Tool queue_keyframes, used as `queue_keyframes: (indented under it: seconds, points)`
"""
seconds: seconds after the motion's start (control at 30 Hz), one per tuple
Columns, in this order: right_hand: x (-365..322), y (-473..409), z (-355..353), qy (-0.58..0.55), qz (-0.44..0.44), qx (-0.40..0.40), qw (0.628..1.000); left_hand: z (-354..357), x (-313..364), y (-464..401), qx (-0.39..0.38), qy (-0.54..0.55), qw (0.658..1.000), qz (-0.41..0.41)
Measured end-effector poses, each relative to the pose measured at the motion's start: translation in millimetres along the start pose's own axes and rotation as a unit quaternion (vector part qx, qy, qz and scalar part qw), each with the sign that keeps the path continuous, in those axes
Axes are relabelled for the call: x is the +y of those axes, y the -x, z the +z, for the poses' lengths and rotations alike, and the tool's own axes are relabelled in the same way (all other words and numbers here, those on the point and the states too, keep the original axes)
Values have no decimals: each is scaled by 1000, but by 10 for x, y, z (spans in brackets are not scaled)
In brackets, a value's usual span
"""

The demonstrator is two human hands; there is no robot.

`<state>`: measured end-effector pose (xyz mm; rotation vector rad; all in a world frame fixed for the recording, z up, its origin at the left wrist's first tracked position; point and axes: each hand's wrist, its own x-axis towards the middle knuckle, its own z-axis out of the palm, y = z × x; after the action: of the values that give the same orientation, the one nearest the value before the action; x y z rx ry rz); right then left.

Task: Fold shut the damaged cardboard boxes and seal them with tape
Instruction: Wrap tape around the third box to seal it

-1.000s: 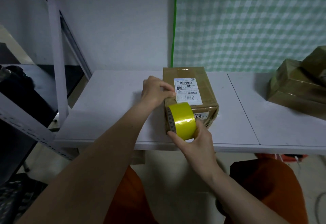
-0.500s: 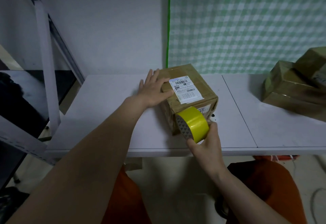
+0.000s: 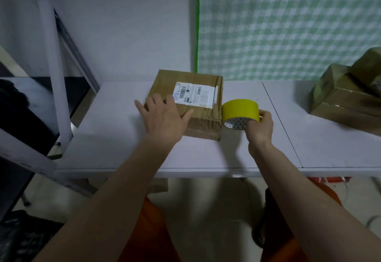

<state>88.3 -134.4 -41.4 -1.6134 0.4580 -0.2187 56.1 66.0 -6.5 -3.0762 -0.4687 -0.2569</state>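
Head view: the right hand (image 3: 260,125) grips the tape (image 3: 240,110), fingers curled round the roll, touching the box (image 3: 186,105) at its 3 o'clock side, likely to run a strip along it; the left hand (image 3: 165,117) lies flat, fingers spread, on the box's 8 o'clock corner, probably steadying it on the table (image 3: 115,144); both forearms reach forward

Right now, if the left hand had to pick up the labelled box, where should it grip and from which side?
Probably from above, spanning the two long side faces of the cardboard box. It lies flat and closed on the table, and the left hand already rests open on its near-left corner. The right hand holds the yellow tape roll against its right side.
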Motion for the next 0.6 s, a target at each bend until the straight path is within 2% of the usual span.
queue_keyframes:
  seconds: [0.07,0.1,0.17,0.23,0.27,0.37,0.5,0.6]
  points:
    - [-23,-27,48,-8,15,3,1000,51,32,-50,17,61,997,41]
    - [-26,-42,58,-10,20,4,1000,83,63,-57,30,114,989,86]
    - [-29,-74,67,0,27,-1,1000,109,169,-7,7,192,961,199]
    - [-37,-99,76,14,29,-18,999,109,310,81,-24,172,939,296]
    - [-35,-107,82,18,28,-26,999,117,372,115,-24,141,938,315]
    - [-33,-129,79,39,23,-33,998,139,485,137,-16,92,948,304]
    - [-36,-131,74,64,9,-40,997,154,466,153,-14,78,942,325]
    - [-51,-109,105,78,0,-40,996,133,335,168,-12,64,952,300]
